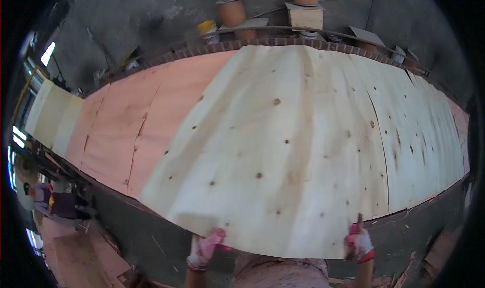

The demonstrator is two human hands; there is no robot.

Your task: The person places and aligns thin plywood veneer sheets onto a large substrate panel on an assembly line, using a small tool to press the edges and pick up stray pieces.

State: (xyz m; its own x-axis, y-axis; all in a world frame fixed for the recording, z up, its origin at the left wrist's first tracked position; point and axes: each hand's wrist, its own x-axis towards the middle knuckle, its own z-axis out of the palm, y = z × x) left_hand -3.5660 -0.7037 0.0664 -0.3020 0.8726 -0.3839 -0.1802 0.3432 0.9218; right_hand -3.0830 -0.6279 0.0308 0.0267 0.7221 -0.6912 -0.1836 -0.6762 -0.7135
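Two gloved hands at the near edge of one pale veneer sheet (pixel 283 151), seen from the single head view. Left hand (pixel 204 250) in a pink and white glove, closed on the sheet's lower left edge, fingers curled up onto the underside. Right hand (pixel 358 242) in a matching glove with a red cuff, clamped on the lower right edge, one finger raised above the wood. Both about equally near, neither leading.

Sheet spread directly ahead of and away from the hands, near edge lifted and bowed, far edge reaching a dark roller line (pixel 283 41) at the top. Long axis hard to fix under the fisheye bend; grain and dark knots running away from the body toward that far end.

Under and left of it, reddish veneer sheets (pixel 136 121) lying flat on the work table (pixel 131 222), split along the grain. More pale veneer (pixel 429 131) flat to the right, overlapped by the held sheet. Wooden blocks and brown cylinders (pixel 305 5) beyond the far end. Another person (pixel 55 199) low at the left, well apart from both hands
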